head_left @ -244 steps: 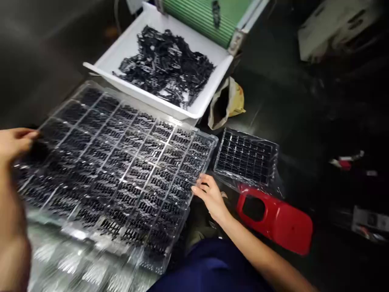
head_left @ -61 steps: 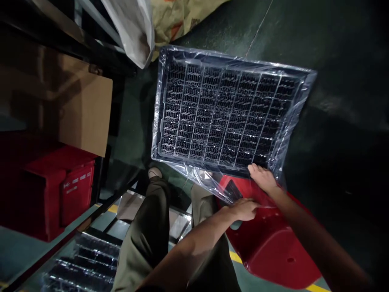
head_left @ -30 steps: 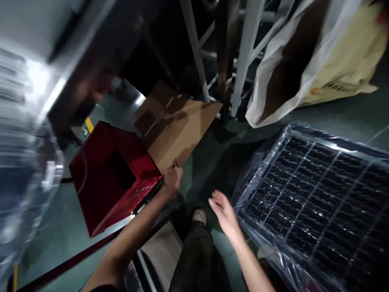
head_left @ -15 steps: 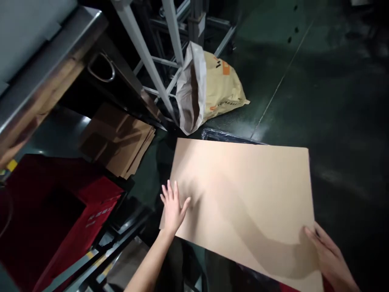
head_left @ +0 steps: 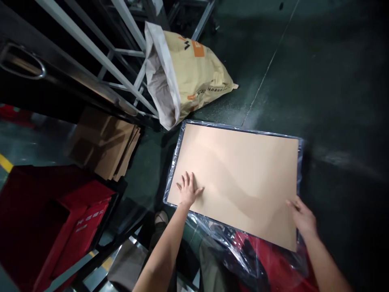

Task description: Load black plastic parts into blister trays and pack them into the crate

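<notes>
A large flat tan cardboard sheet (head_left: pixel 240 174) lies within the rim of a container lined with clear plastic film (head_left: pixel 172 178). My left hand (head_left: pixel 187 190) rests on the sheet near its left edge, palm down with the fingers spread. At the sheet's right edge, my right hand (head_left: pixel 302 215) grips the cardboard between thumb and fingers. Film hangs loosely along the near side, over something red (head_left: pixel 273 263).
An open yellow sack (head_left: pixel 197 73) lies beyond the sheet beside a pale metal frame (head_left: pixel 100 52). Folded cardboard (head_left: pixel 105 146) is at the left, with a red bin (head_left: pixel 75 227) nearer. A shoe (head_left: pixel 161 217) shows below.
The cardboard sheet has come down inside the container's rim, which now shows around it. Both hands moved with it, and the view has shifted, bringing the sack further left.
</notes>
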Available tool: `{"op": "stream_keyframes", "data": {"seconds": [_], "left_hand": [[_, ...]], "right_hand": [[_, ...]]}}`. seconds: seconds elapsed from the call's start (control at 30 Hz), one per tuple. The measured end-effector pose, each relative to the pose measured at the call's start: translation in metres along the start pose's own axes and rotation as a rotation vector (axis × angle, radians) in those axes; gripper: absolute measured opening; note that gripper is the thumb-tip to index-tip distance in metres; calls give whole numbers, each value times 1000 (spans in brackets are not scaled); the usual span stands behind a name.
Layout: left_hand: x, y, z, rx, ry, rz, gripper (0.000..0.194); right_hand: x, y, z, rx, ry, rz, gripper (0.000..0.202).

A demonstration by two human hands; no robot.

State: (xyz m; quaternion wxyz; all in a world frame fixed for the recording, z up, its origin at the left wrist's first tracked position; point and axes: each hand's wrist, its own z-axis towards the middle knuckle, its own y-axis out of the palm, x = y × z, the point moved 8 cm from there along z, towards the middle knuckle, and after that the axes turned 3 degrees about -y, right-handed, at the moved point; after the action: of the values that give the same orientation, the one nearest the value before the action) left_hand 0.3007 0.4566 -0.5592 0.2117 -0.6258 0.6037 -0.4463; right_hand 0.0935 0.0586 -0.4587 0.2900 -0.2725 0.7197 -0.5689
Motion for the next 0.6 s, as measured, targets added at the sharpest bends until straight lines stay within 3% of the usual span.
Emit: {"op": "stream_keyframes", "data": {"seconds": [0.07, 0.13, 0.23, 0.3, 0.43, 0.6], "left_hand": [[-5, -5, 0, 32, -20, 20, 75], [-3, -15, 5, 78, -26, 40, 69], [17, -34, 32, 156, 15, 57, 70], [39, -46, 60, 199, 67, 50, 76], [65, -57, 108, 250, 99, 16, 80], [60, -53, 116, 348, 88, 43, 77]], "right_hand": [[-7, 7, -6, 22, 35, -45, 62], [-31, 9, -3, 62, 5, -85, 68], [-85, 7, 29, 127, -151, -168, 77], [-107, 6, 63, 159, -136, -206, 80], [-127, 19, 117, 172, -104, -211, 87], [-130, 43, 131, 185, -80, -219, 90]]}}
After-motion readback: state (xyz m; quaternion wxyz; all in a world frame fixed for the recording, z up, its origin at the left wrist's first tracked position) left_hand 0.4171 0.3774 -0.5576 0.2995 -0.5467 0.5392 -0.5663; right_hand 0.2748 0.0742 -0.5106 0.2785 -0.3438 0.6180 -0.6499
